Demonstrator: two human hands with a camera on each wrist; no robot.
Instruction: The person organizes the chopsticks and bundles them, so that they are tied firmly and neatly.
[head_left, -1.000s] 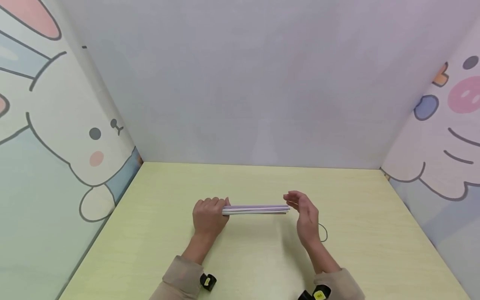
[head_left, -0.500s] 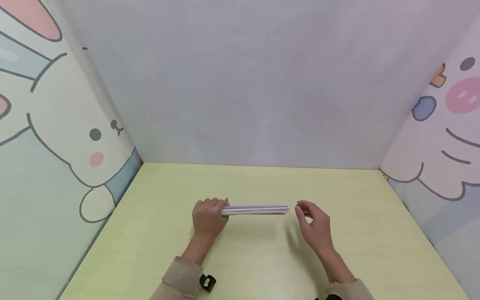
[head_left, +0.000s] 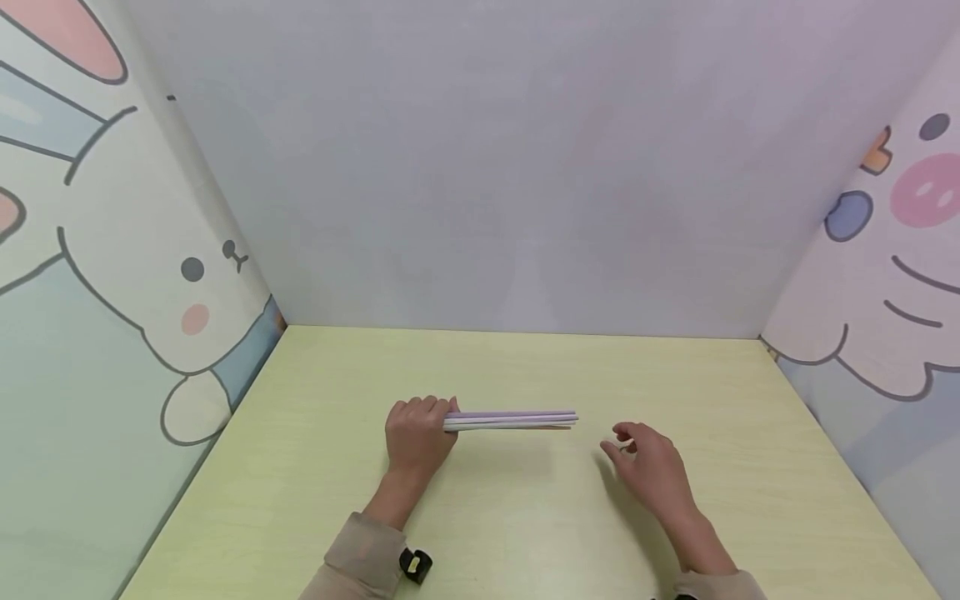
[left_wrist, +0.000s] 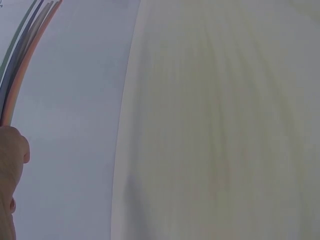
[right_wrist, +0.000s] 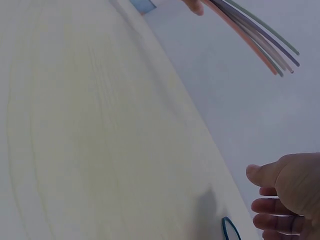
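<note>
My left hand (head_left: 420, 435) grips a bundle of thin coloured sticks (head_left: 510, 420) by one end, level above the table. Their free ends point right, spread slightly. In the right wrist view the sticks (right_wrist: 254, 39) show orange, grey, purple and green; the gripped ends are hidden in the left fist. Some way right of the free ends is my right hand (head_left: 654, 473), low over the table, its thumb and loosely bent fingers apart with nothing between them. A thin dark teal loop (right_wrist: 226, 226) shows beside this hand in the right wrist view; the head view does not show it.
The pale yellow wooden table (head_left: 525, 367) meets a plain whitish back wall (head_left: 480, 183). Side panels with a cartoon rabbit (head_left: 142, 250) and a cartoon pig (head_left: 862, 275) border it left and right. A black strap piece (head_left: 416, 567) sits at the left sleeve.
My right hand has moved from the sticks' free ends to the right and toward me, its fingers bending. The dark loop beside it has dropped out of the head view. The left hand stays put.
</note>
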